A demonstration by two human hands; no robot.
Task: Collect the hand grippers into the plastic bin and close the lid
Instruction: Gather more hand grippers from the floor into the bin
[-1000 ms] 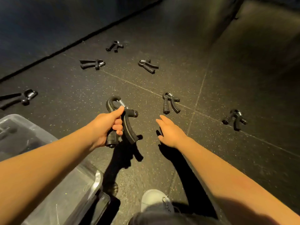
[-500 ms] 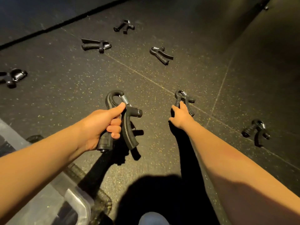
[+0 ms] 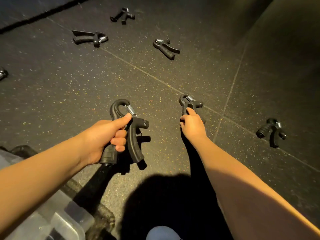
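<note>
1. At the bottom-left corner, nearest us, the plastic bin (image 3: 57, 220) shows only one clear corner. Its contents are too cut off and dim to tell, and we see no lid on that part.
2. Just past it, our left hand (image 3: 102, 137) wraps one handle of the held gripper (image 3: 133, 141), thumb up by the spring, fingers curled between the two handles. It hangs upright with the hook end away from us, and judging by its shadow it is clear of the floor (image 3: 69, 94).
3. A bit farther, our right hand (image 3: 193, 126) curls its fingers down onto the handles of the second gripper (image 3: 189, 102). That one lies on the floor, long axis pointing away from us, spring end far. The handles are hidden under the hand, so we can't tell how firm the grip is.
4. Key relation: the bin sits back and left of both hands, with the left hand nearer. We judge the next move is a lift with the right hand, then both swing back left.
5. Off right, the right-side gripper (image 3: 271, 130) lies apart, nearer the right hand.
6. Farther out and well apart are the centre gripper (image 3: 165, 48), the left gripper (image 3: 90, 38) and the farthest gripper (image 3: 123, 15). There is also an edge gripper (image 3: 2, 74), half cut off.
7. We judge the task is early: most grippers are on the floor and the lid step is not yet done.
</note>
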